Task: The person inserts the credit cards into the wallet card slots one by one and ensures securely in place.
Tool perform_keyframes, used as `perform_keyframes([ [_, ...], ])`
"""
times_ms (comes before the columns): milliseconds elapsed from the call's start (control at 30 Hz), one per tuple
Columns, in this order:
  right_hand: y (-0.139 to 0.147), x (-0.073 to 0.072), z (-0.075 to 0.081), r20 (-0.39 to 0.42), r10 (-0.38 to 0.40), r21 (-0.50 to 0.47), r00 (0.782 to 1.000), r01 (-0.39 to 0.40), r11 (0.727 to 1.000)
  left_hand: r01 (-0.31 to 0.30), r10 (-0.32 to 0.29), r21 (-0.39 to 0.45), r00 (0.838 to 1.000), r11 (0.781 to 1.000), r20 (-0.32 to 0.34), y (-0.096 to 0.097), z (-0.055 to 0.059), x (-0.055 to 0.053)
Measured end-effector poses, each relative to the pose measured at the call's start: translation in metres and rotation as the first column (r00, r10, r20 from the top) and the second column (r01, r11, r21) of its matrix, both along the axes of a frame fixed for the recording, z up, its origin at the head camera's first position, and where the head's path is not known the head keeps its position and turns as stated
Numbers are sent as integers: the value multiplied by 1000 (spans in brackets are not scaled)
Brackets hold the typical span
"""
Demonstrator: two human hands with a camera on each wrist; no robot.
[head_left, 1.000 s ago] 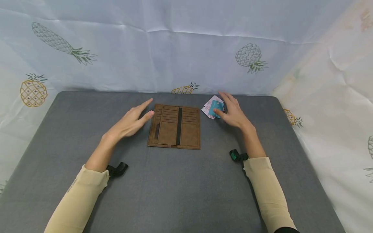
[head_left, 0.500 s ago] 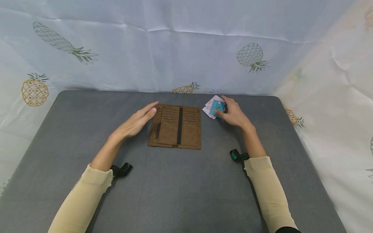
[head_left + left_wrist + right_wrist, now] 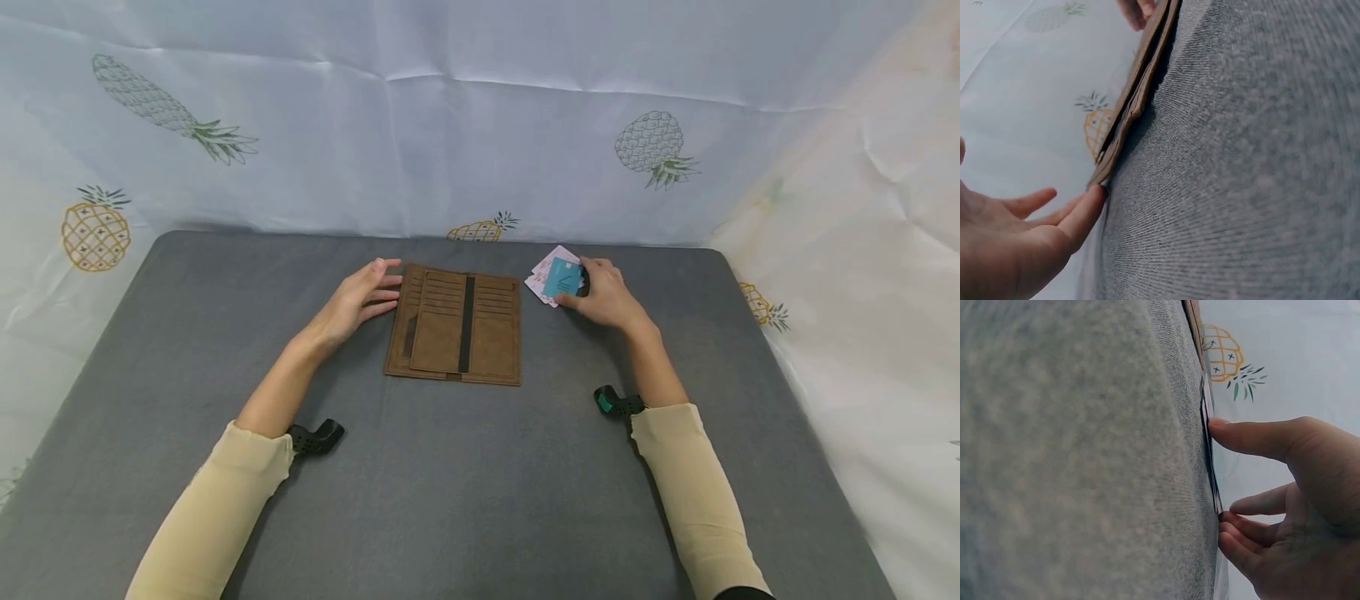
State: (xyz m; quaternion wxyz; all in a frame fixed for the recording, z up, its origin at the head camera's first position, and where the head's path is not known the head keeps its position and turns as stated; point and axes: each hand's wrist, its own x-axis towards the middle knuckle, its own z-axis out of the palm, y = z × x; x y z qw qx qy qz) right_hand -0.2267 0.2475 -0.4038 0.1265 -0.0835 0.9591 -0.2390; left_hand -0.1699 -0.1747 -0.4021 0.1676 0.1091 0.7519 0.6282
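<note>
An opened brown wallet (image 3: pixel 491 342) with card slots and a dark centre strip lies flat on the grey table. At its left edge is my left hand (image 3: pixel 341 308), fingers extended; in the left wrist view a fingertip (image 3: pixel 1094 195) touches the wallet's corner. Right of the wallet, a blue card (image 3: pixel 562 277) rests on top of several pink patterned cards (image 3: pixel 539 283). My right hand (image 3: pixel 606 293) pinches the blue card between the thumb at its lower edge and curled fingers at its right edge. In the right wrist view the stack (image 3: pixel 1206 400) shows edge-on beneath the thumb.
The grey table (image 3: pixel 480 492) reaches back to a pale curtain (image 3: pixel 360 150) printed with pineapples. Black wrist mounts (image 3: pixel 318 437) stick out inward from both cuffs, low over the table.
My left hand first moved right toward the wallet, then turned so its fingers lie at the left edge. My right hand's fingers drew in and lowered to the blue card.
</note>
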Motion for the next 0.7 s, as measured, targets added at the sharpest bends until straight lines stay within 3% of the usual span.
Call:
perform_keyframes([
  [233, 1, 1, 2, 5, -8, 8, 1000, 8, 1000, -51, 38, 135, 995, 990, 96, -1, 2, -1],
  [700, 4, 2, 2, 13, -88, -119, 996, 89, 989, -136, 107, 103, 963, 985, 246, 3, -4, -4],
])
